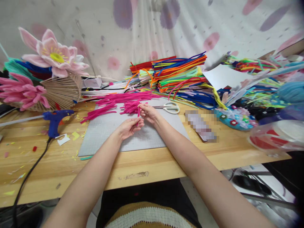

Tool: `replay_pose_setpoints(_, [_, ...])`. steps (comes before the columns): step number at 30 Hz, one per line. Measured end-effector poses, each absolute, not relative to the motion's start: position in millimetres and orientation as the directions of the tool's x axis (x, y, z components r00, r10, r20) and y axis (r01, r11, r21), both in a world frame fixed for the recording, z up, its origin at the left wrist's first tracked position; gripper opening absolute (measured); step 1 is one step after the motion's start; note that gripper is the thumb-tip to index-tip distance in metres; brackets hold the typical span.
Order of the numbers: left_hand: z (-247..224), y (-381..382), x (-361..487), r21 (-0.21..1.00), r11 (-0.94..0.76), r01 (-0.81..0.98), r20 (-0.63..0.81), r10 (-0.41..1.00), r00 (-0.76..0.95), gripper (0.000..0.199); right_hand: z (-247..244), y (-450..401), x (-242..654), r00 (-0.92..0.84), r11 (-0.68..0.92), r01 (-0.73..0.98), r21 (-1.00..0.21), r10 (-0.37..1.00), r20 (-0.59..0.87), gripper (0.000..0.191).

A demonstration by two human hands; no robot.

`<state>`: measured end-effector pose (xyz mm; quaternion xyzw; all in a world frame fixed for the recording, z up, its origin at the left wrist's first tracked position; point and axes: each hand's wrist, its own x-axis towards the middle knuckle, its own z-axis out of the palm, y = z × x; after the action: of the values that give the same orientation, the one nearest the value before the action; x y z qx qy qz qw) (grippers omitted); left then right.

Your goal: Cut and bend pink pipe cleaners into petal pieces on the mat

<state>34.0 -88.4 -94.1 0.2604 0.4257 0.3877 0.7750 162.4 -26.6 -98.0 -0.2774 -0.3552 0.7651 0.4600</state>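
Both my hands meet over the grey cutting mat with a short magenta pipe cleaner between them. Its lower end is pinched in the fingers of my left hand. My right hand grips the upper end with thumb and fingertips. Just behind my hands lies a pile of short magenta pipe cleaners, and longer magenta pipe cleaners spread to the left and back. White-handled scissors rest on the mat to the right of my right hand, their blade tips partly hidden behind it.
A blue glue gun with a cord stands at left among scraps. Pink pipe-cleaner flowers rise behind it. Colourful pipe-cleaner bundles line the back. A blurred phone and a red-and-white plastic tub are on the right.
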Motion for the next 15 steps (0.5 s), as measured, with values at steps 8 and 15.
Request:
replay_pose_setpoints(8, [-96.2,-84.2,32.0,0.723,0.570,-0.391,-0.455,0.818,0.352,0.019,-98.7,-19.6,162.3,-0.337,-0.224,-0.482,-0.847,0.940,-0.057,0.024])
replay_pose_setpoints(15, [-96.5,-85.9,28.9,0.724,0.546,-0.422,-0.351,0.818,0.455,0.036,-100.3,-18.2,168.3,-0.375,-0.247,-0.393,-0.886,0.923,-0.090,0.030])
